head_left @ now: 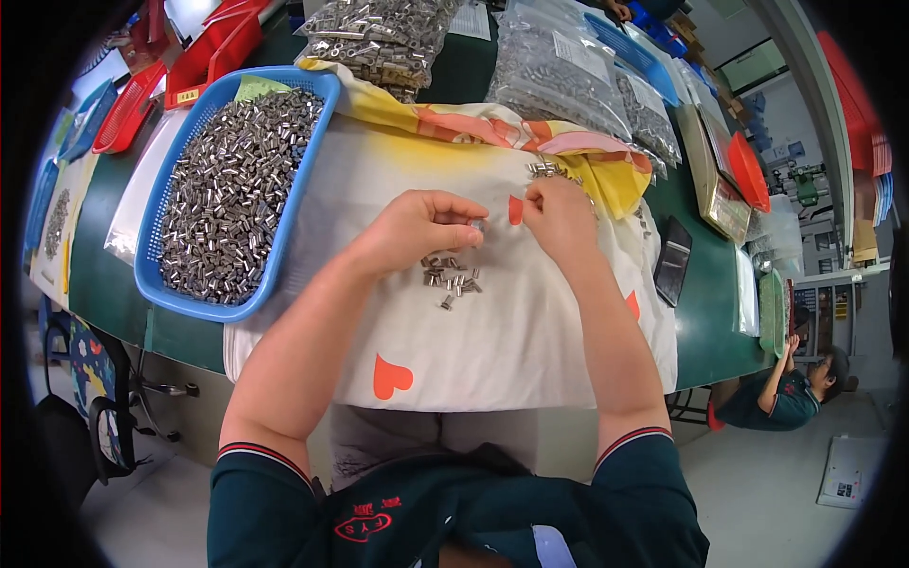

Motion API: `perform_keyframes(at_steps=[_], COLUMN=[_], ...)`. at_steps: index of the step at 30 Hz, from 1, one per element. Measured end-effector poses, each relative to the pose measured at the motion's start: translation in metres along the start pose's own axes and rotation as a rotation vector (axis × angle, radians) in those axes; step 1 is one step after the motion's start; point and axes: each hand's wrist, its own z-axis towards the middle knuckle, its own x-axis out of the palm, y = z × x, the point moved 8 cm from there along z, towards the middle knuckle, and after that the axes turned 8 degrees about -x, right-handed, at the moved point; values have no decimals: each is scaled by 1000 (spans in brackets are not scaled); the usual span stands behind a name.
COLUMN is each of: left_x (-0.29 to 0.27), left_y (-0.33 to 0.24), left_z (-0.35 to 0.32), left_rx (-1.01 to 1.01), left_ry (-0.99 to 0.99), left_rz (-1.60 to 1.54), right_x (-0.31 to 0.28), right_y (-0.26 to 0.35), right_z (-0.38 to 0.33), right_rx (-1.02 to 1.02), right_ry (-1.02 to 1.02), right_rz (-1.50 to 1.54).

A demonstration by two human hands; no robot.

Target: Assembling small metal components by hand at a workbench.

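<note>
My left hand [417, 227] is closed over a white cloth [492, 322] with orange hearts, pinching one small metal sleeve [476, 225] at its fingertips. Close by on its right, my right hand [559, 216] has its fingers bunched together; what it grips is hidden. Just below the left hand lies a loose pile of small metal sleeves [450, 276] on the cloth. A smaller cluster of sleeves [546, 170] rests beyond the right hand.
A blue basket [180, 289] full of metal sleeves sits at the left. Clear bags of metal parts [559, 66] lie at the back, red bins [204, 47] at the far left, a dark phone-like slab [674, 260] at the right. Another person [781, 393] sits low right.
</note>
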Motion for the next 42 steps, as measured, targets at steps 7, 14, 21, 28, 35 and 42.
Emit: perform_keyframes(at_steps=[7, 14, 21, 28, 35, 42], left_x=[-1, 1, 2, 3, -1, -1], left_y=[1, 3, -1, 1, 2, 3], left_z=[1, 3, 0, 0, 2, 1], left_rx=[6, 29, 23, 10, -44, -67], left_ry=[4, -32, -51, -9, -56, -50], left_rz=[-102, -60, 39, 105, -49, -126], right_x=[-4, -20, -25, 0, -12, 9], right_y=[39, 57, 60, 28, 15, 16], right_z=[-34, -35, -39, -37, -16, -16], right_rx=[114, -56, -137, 160, -252, -254], right_ry=[-61, -149, -232, -12, -21, 53], right_rz=[923, 597, 510, 792, 97, -95])
